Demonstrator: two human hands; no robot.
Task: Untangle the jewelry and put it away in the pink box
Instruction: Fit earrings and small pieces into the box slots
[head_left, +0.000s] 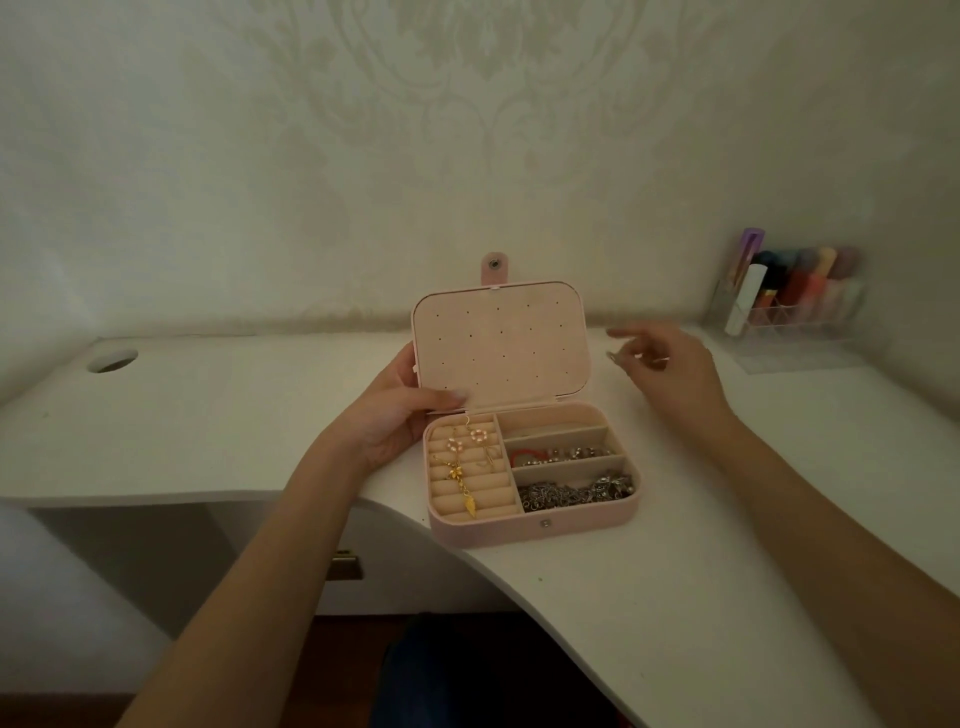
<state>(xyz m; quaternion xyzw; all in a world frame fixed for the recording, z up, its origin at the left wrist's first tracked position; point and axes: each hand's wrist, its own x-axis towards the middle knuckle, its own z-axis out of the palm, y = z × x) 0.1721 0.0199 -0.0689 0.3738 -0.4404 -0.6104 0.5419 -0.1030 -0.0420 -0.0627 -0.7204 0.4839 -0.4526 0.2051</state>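
The pink box (540, 530) lies open on the white desk, its lid (501, 345) standing upright. My left hand (400, 415) grips the lid's left edge, thumb across its lower inner face. Gold earrings and a gold chain (462, 467) lie on the ring rolls at the left. A silver chain heap (576, 491) fills the front right compartment, and small silver pieces with a red ring (550, 454) sit in the one behind it. My right hand (670, 366) hovers right of the lid, blurred, fingers loosely spread; whether it pinches something small I cannot tell.
A clear organizer (795, 301) with coloured tubes stands at the back right against the wall. The desk (727, 571) has a curved front edge and a round cable hole (111, 359) at the back left. A drawer handle (345, 564) shows below.
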